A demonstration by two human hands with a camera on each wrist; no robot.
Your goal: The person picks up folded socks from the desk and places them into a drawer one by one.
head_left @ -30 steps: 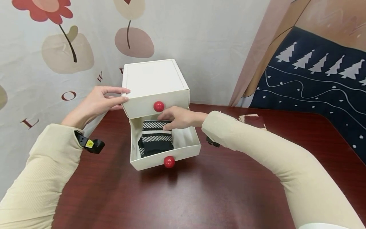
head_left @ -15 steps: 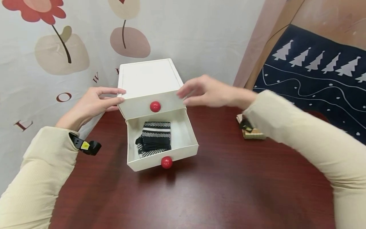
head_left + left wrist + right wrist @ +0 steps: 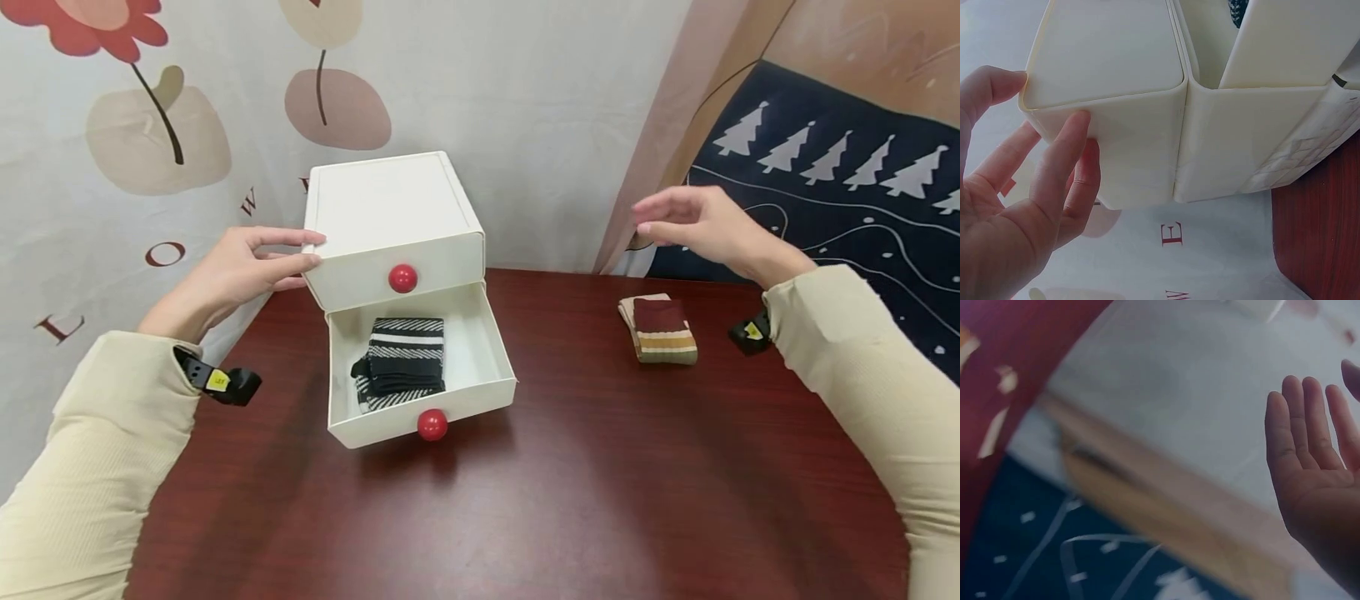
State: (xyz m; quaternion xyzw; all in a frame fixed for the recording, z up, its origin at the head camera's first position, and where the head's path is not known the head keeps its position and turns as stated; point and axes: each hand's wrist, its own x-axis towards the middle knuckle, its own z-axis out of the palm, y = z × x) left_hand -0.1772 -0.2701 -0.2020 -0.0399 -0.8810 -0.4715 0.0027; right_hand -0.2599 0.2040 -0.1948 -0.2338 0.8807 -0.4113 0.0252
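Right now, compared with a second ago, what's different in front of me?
Your right hand has moved from the black-and-white striped bundle in the lower drawer off to the right, and is now raised and holding nothing. The maroon-topped bundle, partly hidden by your arm before, now shows fully. Your left hand stays at the white box's left edge; the drawer stays open.

1 left hand (image 3: 232,267), 1 right hand (image 3: 708,227). 2 sleeves (image 3: 90,467). 1 table (image 3: 540,467). 1 upper drawer (image 3: 450,265), 1 lower drawer (image 3: 382,429), 2 red knobs (image 3: 432,425). 1 black-white sock bundle (image 3: 407,354), 1 multicolour sock bundle (image 3: 665,333). 6 white trees (image 3: 828,158), last one cut off.
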